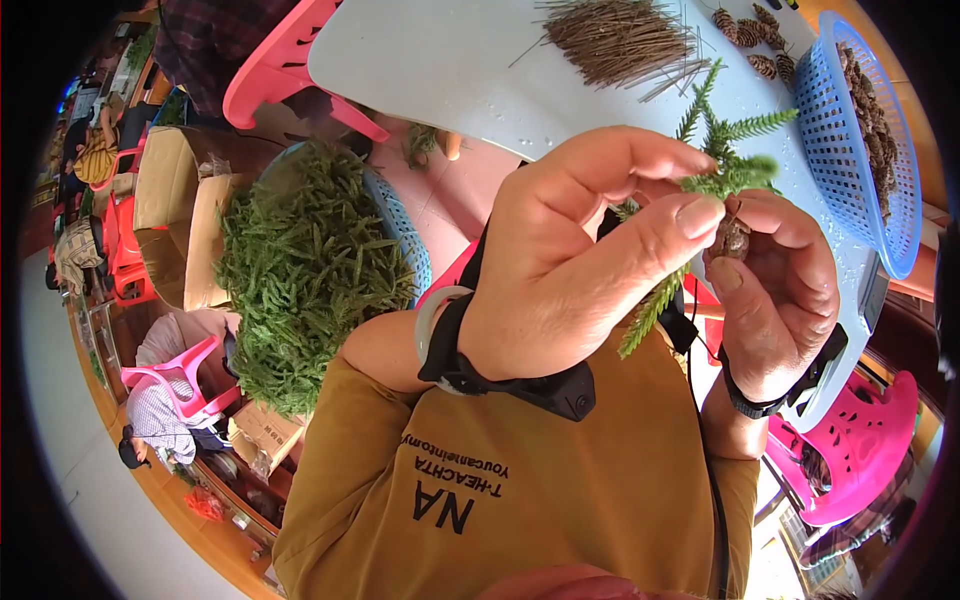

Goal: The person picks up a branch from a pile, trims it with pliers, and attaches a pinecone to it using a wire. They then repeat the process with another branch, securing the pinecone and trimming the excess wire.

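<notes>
Thumb and fingers of my left hand (565,250) pinch a green artificial fir sprig (728,130), its needled tips pointing up and away over the table. Another green frond (655,318) hangs below the same hand. Close beside it, my right hand (785,300) grips a small brown pine cone (733,240) between thumb and fingertips. Cone and sprig meet at the sprig's base; whether they are joined is hidden by my fingers.
On the white table (430,60) lie a pile of thin brown sticks (615,40) and several loose pine cones (748,32). A blue basket (835,150) holds brown material. Left, green sprigs (310,270) heap up beside a cardboard box (165,205). Pink chairs (860,450) stand around.
</notes>
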A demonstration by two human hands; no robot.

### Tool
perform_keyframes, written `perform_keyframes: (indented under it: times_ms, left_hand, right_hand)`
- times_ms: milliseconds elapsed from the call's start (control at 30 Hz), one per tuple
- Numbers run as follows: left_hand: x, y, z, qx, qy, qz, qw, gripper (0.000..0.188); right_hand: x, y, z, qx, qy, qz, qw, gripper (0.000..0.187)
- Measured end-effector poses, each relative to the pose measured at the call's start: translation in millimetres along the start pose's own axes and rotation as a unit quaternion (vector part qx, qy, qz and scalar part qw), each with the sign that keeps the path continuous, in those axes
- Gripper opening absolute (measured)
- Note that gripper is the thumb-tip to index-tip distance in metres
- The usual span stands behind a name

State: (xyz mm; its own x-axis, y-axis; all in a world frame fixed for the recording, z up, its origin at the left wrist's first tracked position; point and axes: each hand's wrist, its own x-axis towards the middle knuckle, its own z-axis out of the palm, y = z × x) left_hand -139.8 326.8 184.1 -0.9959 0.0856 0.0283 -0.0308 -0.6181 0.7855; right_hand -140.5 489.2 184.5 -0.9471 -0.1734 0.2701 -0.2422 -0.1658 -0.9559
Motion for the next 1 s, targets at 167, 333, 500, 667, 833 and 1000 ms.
perform_keyframes:
  times_ms: [167, 333, 500, 667, 833, 1000]
  left_hand:
    - [-1.2, 1.3, 0.6, 0.032, 0.016, 0.001, 0.999, 0.02]
    - [-0.4, 0.0, -0.7, 0.042, 0.01, -0.002, 0.999, 0.021]
    - [0.5, 1.4, -0.2, 0.048, -0.004, -0.007, 0.999, 0.021]
    - [3.3, -6.6, -4.7, 0.092, -0.008, 0.057, 0.994, 0.021]
    - [8.7, -15.0, -11.3, 0.212, -0.011, 0.161, 0.964, 0.022]
    - [10.6, -18.0, -10.6, 0.229, 0.005, 0.168, 0.959, 0.022]
  right_hand:
    - [-2.7, 0.8, -1.1, -0.012, 0.022, 0.021, 0.999, 0.036]
    - [-1.4, -0.4, 0.6, 0.059, 0.001, 0.056, 0.997, 0.036]
    - [1.6, 1.3, -1.8, 0.164, 0.033, 0.105, 0.98, 0.036]
    - [5.0, 3.4, -4.0, 0.191, 0.019, 0.15, 0.97, 0.033]
    - [4.2, 8.0, -0.5, 0.158, 0.036, 0.111, 0.981, 0.031]
    - [1.9, 8.5, 9.8, 0.071, 0.072, 0.037, 0.994, 0.031]
